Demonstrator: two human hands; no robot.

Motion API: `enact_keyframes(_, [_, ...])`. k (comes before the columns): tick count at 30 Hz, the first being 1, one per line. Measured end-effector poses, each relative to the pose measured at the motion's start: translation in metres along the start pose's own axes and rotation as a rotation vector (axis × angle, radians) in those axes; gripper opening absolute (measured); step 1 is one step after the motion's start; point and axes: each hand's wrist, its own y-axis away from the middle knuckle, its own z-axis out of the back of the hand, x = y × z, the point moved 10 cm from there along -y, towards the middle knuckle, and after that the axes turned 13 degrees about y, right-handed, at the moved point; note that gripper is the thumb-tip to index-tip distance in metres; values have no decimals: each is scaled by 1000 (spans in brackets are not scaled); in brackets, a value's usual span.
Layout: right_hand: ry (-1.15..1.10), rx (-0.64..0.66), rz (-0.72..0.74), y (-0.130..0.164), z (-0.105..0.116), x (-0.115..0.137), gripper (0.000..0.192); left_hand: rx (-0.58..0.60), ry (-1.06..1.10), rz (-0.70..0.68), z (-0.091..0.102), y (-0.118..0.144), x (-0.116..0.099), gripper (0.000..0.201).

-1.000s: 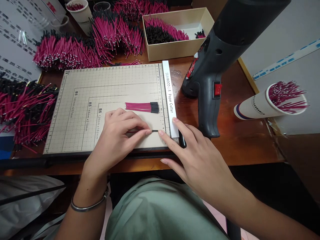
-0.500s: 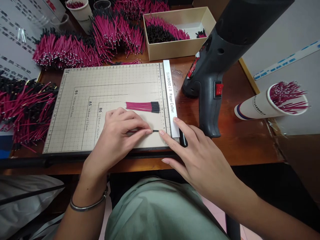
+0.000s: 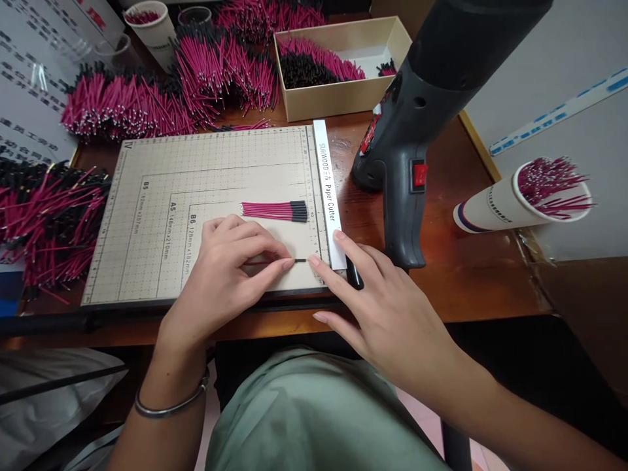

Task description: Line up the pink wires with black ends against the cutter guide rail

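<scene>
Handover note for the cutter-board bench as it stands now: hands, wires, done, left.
Left hand: fingertips pinch one wire flat on the paper cutter board, black end pointing right.
Right hand: open, index tip at that black end, beside the white ruler strip.
Done: small aligned wire row lies just above the hands.
Left: loose pink wire piles along the board's far and left edges; more in the box and the tipped paper cup. Heat gun stands right of the board.
</scene>
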Motion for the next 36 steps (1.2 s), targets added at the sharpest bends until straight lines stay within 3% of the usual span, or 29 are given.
enact_keyframes(13, [-39,9,46,-1,1,-2,64,-5,14,-35,1,1,-1,14])
enact_keyframes(36, [-53,2,34,-1,4,-1,59,-2,55,-41,1,1,-3,11])
